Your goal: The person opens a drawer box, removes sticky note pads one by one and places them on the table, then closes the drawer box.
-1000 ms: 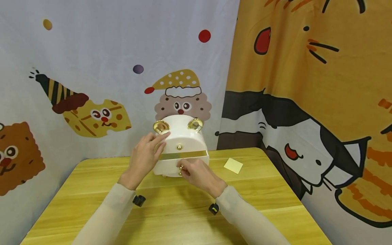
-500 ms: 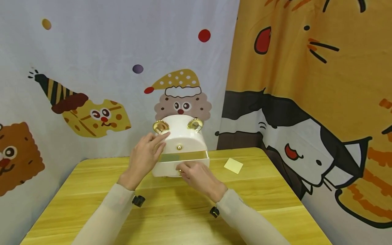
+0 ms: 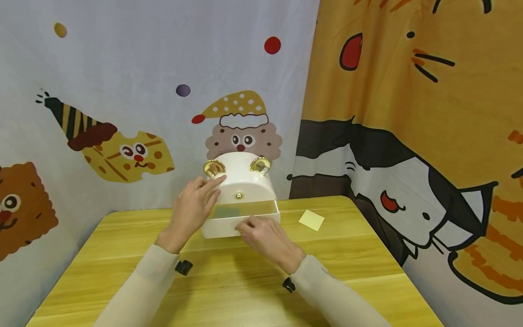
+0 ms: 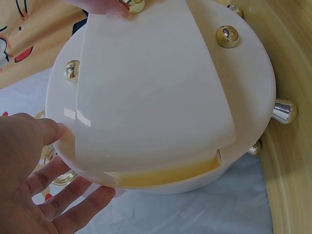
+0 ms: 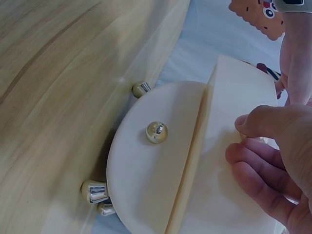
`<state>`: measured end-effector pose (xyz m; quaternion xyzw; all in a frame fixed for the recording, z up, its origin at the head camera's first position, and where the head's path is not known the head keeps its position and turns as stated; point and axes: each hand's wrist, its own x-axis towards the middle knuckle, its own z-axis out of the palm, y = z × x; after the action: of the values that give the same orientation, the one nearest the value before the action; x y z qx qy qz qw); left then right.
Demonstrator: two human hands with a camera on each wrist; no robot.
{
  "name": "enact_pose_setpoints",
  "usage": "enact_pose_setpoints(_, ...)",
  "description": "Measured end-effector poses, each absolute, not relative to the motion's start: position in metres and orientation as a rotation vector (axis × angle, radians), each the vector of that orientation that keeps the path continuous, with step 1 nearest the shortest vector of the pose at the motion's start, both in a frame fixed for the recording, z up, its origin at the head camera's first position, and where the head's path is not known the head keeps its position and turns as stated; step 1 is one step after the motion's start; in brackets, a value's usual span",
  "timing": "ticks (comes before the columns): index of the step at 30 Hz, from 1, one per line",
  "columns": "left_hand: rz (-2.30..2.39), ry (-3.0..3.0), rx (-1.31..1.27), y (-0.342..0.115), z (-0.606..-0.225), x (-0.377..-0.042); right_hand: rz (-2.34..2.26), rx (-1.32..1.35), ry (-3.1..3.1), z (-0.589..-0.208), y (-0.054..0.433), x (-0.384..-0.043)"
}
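A white mini drawer cabinet (image 3: pixel 238 164) with round gold ears and gold knobs stands on the table. Its middle drawer (image 3: pixel 219 230) is pulled out, and a flat greenish patch (image 3: pixel 226 212) shows inside it at the left. My right hand (image 3: pixel 267 240) pinches the gold drawer knob (image 4: pixel 134 5), which its fingers largely cover. Against the cabinet's upper left side rests my left hand (image 3: pixel 191 210), thumb at the front and fingers spread along the side in the left wrist view. Above the drawer sits the upper gold knob (image 3: pixel 239 195).
A yellow sticky note (image 3: pixel 312 220) lies on the wooden table (image 3: pixel 229 290), to the right of the cabinet. Behind the table hangs a cartoon-printed curtain (image 3: pixel 135 54). Small gold feet (image 5: pixel 95 191) raise the cabinet off the tabletop.
The drawer has slid farther out toward me with my right hand on its knob, and more of its inside shows. My left hand has stayed on the cabinet.
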<state>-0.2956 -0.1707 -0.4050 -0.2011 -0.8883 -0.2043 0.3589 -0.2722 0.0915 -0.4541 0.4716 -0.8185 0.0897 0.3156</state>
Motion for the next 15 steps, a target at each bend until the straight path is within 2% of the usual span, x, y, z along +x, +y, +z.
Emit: enact_pose_setpoints(15, -0.528, -2.296, -0.520, -0.1713, -0.4054, -0.2956, 0.223, 1.217, -2.099, -0.4568, 0.0903, -0.2674)
